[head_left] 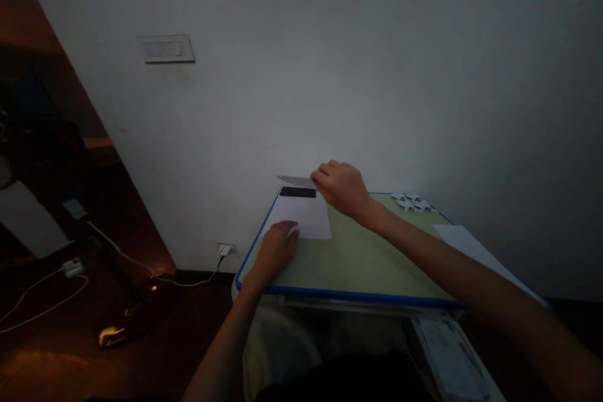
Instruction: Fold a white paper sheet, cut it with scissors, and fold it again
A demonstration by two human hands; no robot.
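My right hand (342,188) is raised above the back left part of the table, fingers pinched on one end of a thin sheet of paper (296,181). That sheet is seen almost edge-on and points left. Below it, a flat black bar-shaped object (298,192) lies across the top of a white paper (313,223) on the table. My left hand (279,242) rests on the lower left of this white paper, fingers stretched out and holding nothing.
The green table top (372,264) has a blue edge and meets the wall at the back. Cut white paper pieces (413,203) lie at the back right, and another white sheet (480,254) at the right edge. A cable runs from a wall plug (225,251) on the left.
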